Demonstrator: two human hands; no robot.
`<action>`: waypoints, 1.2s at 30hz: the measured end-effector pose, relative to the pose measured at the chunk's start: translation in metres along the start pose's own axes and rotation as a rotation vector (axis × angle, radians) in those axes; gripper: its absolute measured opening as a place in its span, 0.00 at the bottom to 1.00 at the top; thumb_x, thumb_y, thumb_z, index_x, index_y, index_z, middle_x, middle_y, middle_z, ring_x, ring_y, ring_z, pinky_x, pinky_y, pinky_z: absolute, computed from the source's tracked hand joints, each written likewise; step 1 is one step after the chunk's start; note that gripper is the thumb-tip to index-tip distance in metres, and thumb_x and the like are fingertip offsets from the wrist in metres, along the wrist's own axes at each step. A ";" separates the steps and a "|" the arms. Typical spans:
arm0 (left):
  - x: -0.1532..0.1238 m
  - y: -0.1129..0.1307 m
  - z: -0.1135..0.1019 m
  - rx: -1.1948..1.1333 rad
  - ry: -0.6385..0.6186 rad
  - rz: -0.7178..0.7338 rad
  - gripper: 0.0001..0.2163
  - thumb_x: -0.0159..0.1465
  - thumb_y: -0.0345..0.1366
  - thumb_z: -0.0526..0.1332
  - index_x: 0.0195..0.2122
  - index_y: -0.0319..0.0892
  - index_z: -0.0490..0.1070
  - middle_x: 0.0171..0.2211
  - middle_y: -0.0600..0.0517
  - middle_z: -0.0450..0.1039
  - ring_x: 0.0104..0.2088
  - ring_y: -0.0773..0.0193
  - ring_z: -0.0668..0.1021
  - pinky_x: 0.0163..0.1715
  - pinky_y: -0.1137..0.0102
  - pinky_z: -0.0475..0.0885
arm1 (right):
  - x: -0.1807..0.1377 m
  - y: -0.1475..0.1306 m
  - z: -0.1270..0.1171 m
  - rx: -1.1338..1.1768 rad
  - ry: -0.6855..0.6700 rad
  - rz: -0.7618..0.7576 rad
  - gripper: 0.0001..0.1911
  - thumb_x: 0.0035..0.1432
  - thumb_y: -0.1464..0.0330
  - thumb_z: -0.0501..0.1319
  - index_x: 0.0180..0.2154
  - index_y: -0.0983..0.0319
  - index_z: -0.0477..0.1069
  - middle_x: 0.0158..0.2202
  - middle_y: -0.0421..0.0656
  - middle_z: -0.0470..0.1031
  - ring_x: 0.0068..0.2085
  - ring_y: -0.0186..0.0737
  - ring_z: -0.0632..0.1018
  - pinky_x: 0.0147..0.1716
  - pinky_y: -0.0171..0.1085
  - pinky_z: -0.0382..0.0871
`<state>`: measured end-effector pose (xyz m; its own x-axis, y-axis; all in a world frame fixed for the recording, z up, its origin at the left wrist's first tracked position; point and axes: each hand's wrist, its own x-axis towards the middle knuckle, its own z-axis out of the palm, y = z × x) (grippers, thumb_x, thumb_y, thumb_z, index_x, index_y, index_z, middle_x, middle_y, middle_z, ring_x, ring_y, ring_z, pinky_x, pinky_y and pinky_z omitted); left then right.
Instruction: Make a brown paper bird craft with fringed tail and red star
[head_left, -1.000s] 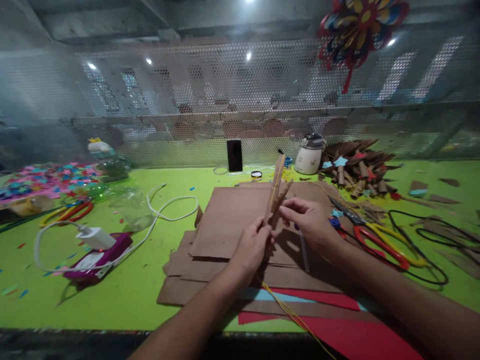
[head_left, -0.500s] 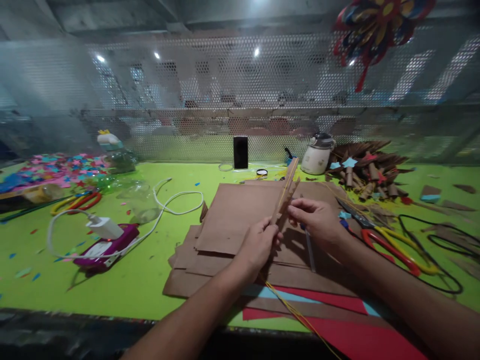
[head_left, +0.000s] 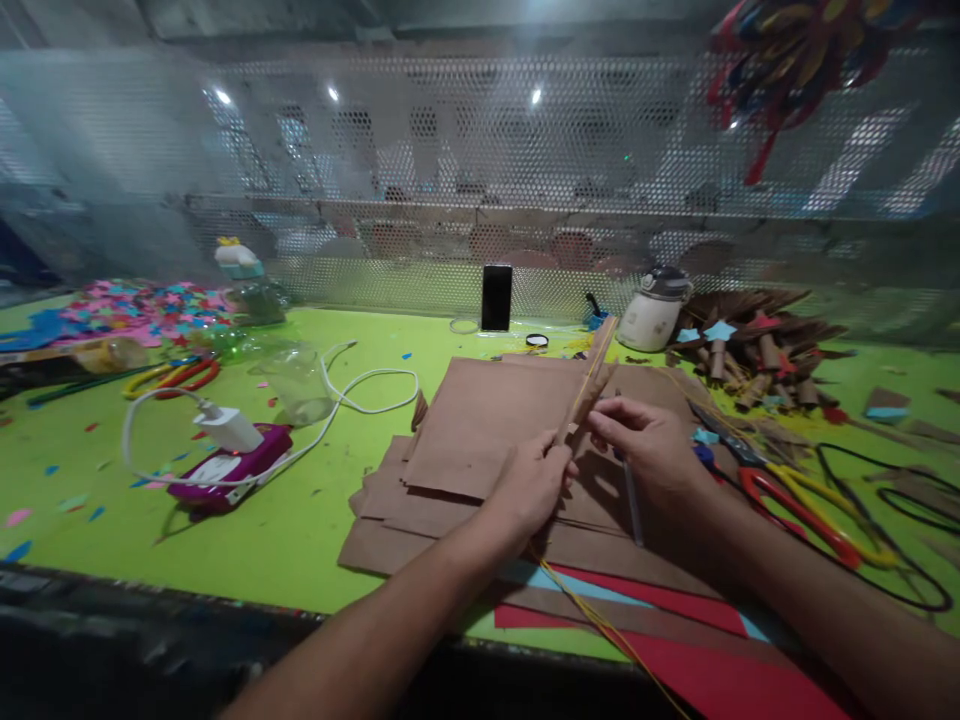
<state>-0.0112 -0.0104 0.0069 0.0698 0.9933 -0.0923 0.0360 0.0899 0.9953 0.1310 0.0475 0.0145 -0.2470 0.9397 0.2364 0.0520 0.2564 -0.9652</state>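
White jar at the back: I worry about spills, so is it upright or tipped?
Upright: the white jar stands with its base on the green table and its dark lid on top.

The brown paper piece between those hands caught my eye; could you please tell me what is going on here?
A person's left hand grips a narrow brown paper piece, held slanting up above a stack of brown sheets. The right hand has its fingertips at the piece's edge, though whether they pinch it is hard to tell. Yellow strands trail below the left hand over red paper. Scissors lie to the right.
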 end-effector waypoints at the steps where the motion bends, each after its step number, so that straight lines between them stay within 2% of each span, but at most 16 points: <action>1: 0.000 0.001 0.000 -0.009 -0.003 -0.002 0.08 0.57 0.37 0.50 0.27 0.40 0.65 0.22 0.55 0.63 0.20 0.71 0.64 0.18 0.76 0.58 | 0.000 0.000 0.001 0.002 0.008 -0.008 0.13 0.44 0.60 0.66 0.27 0.64 0.72 0.20 0.37 0.67 0.22 0.30 0.66 0.23 0.32 0.61; 5: -0.003 0.006 0.000 -0.044 -0.002 -0.039 0.11 0.58 0.39 0.48 0.25 0.39 0.64 0.22 0.54 0.64 0.20 0.71 0.65 0.19 0.75 0.58 | -0.002 0.000 0.003 0.027 0.027 -0.035 0.12 0.43 0.61 0.67 0.27 0.63 0.71 0.20 0.36 0.68 0.22 0.29 0.65 0.22 0.31 0.60; 10: -0.005 0.011 -0.001 -0.068 0.010 -0.092 0.21 0.59 0.49 0.46 0.24 0.38 0.66 0.22 0.52 0.66 0.21 0.70 0.66 0.20 0.75 0.59 | -0.002 0.001 0.005 0.022 0.032 -0.038 0.13 0.43 0.60 0.67 0.26 0.63 0.71 0.20 0.36 0.67 0.22 0.30 0.65 0.22 0.32 0.60; 14: -0.004 0.010 -0.001 -0.043 0.031 -0.093 0.24 0.59 0.55 0.47 0.24 0.38 0.66 0.19 0.54 0.63 0.19 0.70 0.65 0.19 0.75 0.58 | -0.002 0.002 0.006 0.055 0.021 -0.045 0.11 0.43 0.61 0.67 0.26 0.62 0.72 0.21 0.36 0.68 0.22 0.30 0.65 0.22 0.32 0.59; 26: 0.000 0.001 -0.002 0.003 0.005 0.018 0.21 0.62 0.51 0.47 0.25 0.38 0.64 0.20 0.53 0.64 0.19 0.70 0.65 0.19 0.75 0.58 | 0.000 0.009 0.008 -0.018 0.026 -0.092 0.10 0.47 0.63 0.64 0.26 0.63 0.71 0.21 0.37 0.68 0.21 0.30 0.65 0.21 0.32 0.57; 36: 0.003 -0.004 -0.003 0.162 0.027 0.079 0.18 0.62 0.50 0.49 0.27 0.39 0.64 0.19 0.55 0.64 0.19 0.71 0.64 0.20 0.75 0.59 | -0.004 0.007 0.011 -0.116 0.066 -0.118 0.08 0.48 0.64 0.62 0.25 0.62 0.69 0.21 0.38 0.67 0.22 0.32 0.65 0.21 0.32 0.58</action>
<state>-0.0141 -0.0072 0.0029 0.0518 0.9986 -0.0108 0.1915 0.0007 0.9815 0.1221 0.0432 0.0054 -0.1945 0.9135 0.3574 0.1390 0.3863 -0.9118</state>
